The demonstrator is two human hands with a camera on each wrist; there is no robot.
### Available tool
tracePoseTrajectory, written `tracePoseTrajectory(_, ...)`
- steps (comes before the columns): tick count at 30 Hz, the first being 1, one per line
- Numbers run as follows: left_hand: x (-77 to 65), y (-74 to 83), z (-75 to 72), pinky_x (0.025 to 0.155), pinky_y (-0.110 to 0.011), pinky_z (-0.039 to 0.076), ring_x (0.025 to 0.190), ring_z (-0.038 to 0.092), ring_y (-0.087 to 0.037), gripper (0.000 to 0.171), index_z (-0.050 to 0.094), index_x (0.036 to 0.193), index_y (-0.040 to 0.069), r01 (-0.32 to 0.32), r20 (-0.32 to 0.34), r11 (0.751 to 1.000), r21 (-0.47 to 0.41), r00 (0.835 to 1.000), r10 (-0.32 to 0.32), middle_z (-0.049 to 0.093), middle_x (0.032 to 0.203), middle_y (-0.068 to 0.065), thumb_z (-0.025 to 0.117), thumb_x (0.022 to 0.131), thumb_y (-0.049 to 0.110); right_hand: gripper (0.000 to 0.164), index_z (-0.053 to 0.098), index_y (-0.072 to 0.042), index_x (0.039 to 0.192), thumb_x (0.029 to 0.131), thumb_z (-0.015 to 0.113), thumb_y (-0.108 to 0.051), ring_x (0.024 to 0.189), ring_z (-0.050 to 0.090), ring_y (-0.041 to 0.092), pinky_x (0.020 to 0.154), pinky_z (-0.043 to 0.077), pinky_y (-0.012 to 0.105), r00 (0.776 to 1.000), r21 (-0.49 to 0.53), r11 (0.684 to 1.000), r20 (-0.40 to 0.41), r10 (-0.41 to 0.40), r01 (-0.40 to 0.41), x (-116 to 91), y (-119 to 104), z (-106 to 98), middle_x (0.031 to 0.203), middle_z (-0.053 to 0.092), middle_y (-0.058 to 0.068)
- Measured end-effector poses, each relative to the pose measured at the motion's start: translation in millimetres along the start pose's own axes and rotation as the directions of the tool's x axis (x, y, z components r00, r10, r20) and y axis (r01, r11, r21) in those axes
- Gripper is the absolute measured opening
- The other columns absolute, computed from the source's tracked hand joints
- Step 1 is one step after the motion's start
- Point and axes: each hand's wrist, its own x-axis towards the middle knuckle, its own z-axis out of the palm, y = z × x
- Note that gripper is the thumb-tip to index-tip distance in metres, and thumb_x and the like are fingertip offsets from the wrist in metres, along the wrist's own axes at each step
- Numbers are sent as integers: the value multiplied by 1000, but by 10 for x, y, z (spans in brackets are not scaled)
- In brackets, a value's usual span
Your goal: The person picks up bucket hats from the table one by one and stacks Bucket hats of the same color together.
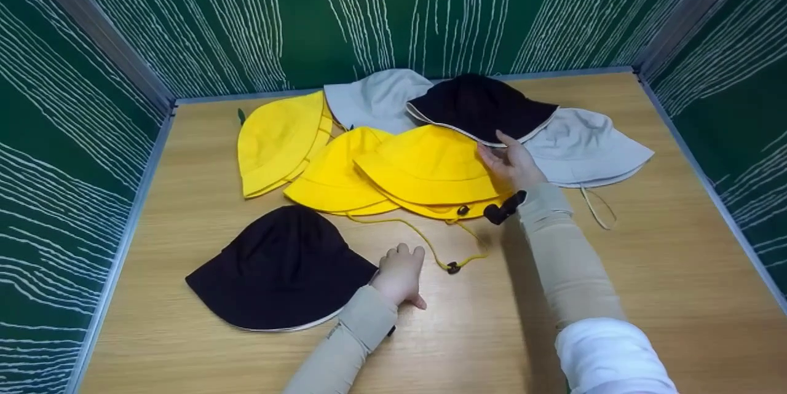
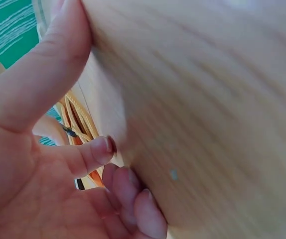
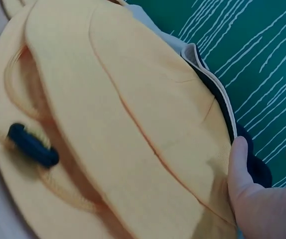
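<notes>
My left hand rests on the table with its fingers loosely bent, at the right edge of a black bucket hat. In the left wrist view that hand has nothing between thumb and fingers. Farther back, my right hand reaches to the brim of a second black bucket hat, thumb and fingers apart. The right wrist view has the hand beside this dark brim and the yellow hat. Whether it presses the brim is unclear.
Yellow bucket hats overlap in the middle, and another yellow hat leans at left. Pale grey hats lie behind and at right. A yellow chin cord trails across the wooden table. Green walls enclose it.
</notes>
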Motion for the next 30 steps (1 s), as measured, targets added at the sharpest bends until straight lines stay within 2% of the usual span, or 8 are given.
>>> tracePoseTrajectory(2, -10, 4, 12, 73, -40, 46, 89, 53, -29, 82, 50, 109, 9, -1, -10, 1000, 2, 1000, 1, 52, 98, -13, 92, 47, 43, 49, 38, -14, 136, 92, 60, -13, 112, 54, 16, 95, 47, 25, 1000, 71, 997, 15, 8, -9, 26, -1, -19, 115, 53, 10)
tracePoseTrajectory(5, -24, 1, 22, 72, -39, 46, 88, 53, -29, 82, 50, 109, 9, -8, -24, 1000, 6, 1000, 8, 52, 97, -13, 92, 47, 43, 32, 46, -11, 122, 92, 59, -12, 93, 60, 19, 87, 51, 23, 1000, 140, 990, 14, 10, -12, 63, 2, -35, 99, 55, 11)
tracePoseTrajectory(9, -35, -5, 15, 71, -39, 46, 88, 53, -29, 82, 50, 108, 9, -16, -28, 1000, 11, 999, 17, 52, 97, -13, 92, 48, 44, 20, 49, -9, 111, 94, 57, -13, 72, 58, 19, 71, 53, 19, 1000, 147, 989, -13, 16, -14, 115, 10, -19, 85, 56, 11)
tracePoseTrajectory(15, -28, -13, 1, 72, -38, 45, 87, 52, -28, 81, 49, 107, 9, -15, -35, 1000, 18, 999, 15, 51, 97, -12, 91, 48, 45, 12, 55, -10, 106, 94, 56, -12, 70, 58, 17, 65, 52, 20, 997, 130, 991, -74, 0, 9, 189, 12, 43, 83, 57, 9)
tracePoseTrajectory(18, -22, -9, -10, 73, -38, 44, 88, 51, -28, 81, 49, 108, 9, -14, -26, 1000, 13, 1000, 14, 51, 98, -12, 91, 49, 45, 8, 57, -9, 101, 94, 55, -14, 68, 58, 16, 63, 51, 20, 994, 81, 996, -109, -18, 27, 203, 6, 60, 80, 58, 8)
tracePoseTrajectory(22, -19, -9, -18, 75, -39, 44, 90, 51, -28, 81, 50, 110, 9, -11, -14, 1000, -1, 1000, 11, 51, 99, -13, 91, 50, 44, 5, 58, -8, 95, 95, 55, -12, 65, 55, 15, 56, 49, 20, 992, 58, 997, -121, -44, 52, 211, 2, 78, 76, 57, 7)
tracePoseTrajectory(26, -13, -23, -14, 76, -39, 43, 91, 50, -29, 82, 50, 112, 9, -11, -5, 1000, -20, 1000, 11, 51, 101, -13, 91, 50, 43, 2, 56, -8, 93, 94, 54, -7, 62, 50, 14, 51, 44, 22, 990, 90, 990, -100, -98, 107, 211, 16, 116, 75, 52, 6)
tracePoseTrajectory(30, -3, -27, -5, 78, -41, 44, 94, 51, -30, 82, 49, 113, 9, -12, -1, 999, -42, 1000, 12, 51, 104, -14, 91, 51, 41, 2, 52, -9, 97, 97, 50, -8, 63, 45, 15, 49, 41, 24, 990, 110, 984, 2, -142, 140, 186, 17, 160, 75, 48, 5)
